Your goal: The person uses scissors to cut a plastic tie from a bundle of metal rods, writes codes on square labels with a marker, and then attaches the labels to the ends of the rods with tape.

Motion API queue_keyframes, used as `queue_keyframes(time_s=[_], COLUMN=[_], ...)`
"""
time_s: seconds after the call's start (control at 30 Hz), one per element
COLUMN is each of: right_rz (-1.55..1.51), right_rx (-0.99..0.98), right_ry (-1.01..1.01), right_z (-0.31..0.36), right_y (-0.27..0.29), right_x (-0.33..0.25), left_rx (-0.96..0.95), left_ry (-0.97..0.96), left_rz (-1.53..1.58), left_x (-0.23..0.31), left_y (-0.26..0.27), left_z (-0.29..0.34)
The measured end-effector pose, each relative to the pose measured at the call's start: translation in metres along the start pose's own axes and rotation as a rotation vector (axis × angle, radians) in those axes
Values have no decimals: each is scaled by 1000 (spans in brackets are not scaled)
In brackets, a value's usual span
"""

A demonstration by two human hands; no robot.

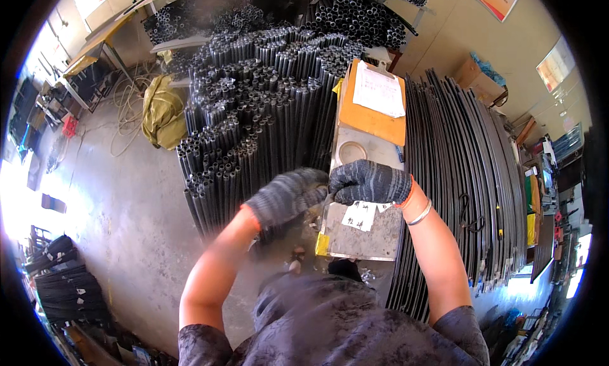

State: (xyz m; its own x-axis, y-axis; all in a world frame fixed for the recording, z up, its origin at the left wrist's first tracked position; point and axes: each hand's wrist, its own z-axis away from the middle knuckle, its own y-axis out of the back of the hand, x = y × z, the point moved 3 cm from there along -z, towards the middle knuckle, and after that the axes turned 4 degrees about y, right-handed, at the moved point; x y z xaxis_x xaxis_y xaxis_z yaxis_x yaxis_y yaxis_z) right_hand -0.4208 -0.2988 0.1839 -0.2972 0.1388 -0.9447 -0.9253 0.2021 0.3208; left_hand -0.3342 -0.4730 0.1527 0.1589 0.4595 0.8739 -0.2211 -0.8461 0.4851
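- At the worktop [361, 247], left hand [288, 195] and right hand [371, 182] nearly meet, fingers curled; grip contents cannot be told.
- White slips [358, 216] lie beside the right hand.
- Tubes [273, 122] and rods [457, 188] flank the worktop.

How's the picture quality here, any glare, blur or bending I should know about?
Head view: strong glare washes out parts of the left edge and whitens some of the floor; head view: the left hand looks softer than the right hand, perhaps from motion; head view: fisheye distortion bows the long dark bars, and the corners go black.
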Motion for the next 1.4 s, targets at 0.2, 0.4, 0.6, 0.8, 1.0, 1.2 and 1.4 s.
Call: queue_keyframes(time_s=[0.2,0.4,0.6,0.8,1.0,1.2,1.4], right_rz=[172,193,482,-253,-226,-41,19], right_rx=[31,145,305,659,667,771,855], right_ry=[2,37,289,66,130,0,53], right_z=[22,20,25,67,46,22,21], right_y=[9,0,4,8,-43,-76,-57], right_x=[9,5,-6,13,6,16,-14], left_rx=[-177,-224,-111,144,227,179,40], left_ry=[333,362,514,418,513,354,34], left_rz=[657,705,676,726,723,835,886], left_x=[-1,-13,1,-12,-8,6,-8], left_y=[-22,-26,-16,14,19,12,-11], left_z=[-8,-7,-13,11,23,25,22])
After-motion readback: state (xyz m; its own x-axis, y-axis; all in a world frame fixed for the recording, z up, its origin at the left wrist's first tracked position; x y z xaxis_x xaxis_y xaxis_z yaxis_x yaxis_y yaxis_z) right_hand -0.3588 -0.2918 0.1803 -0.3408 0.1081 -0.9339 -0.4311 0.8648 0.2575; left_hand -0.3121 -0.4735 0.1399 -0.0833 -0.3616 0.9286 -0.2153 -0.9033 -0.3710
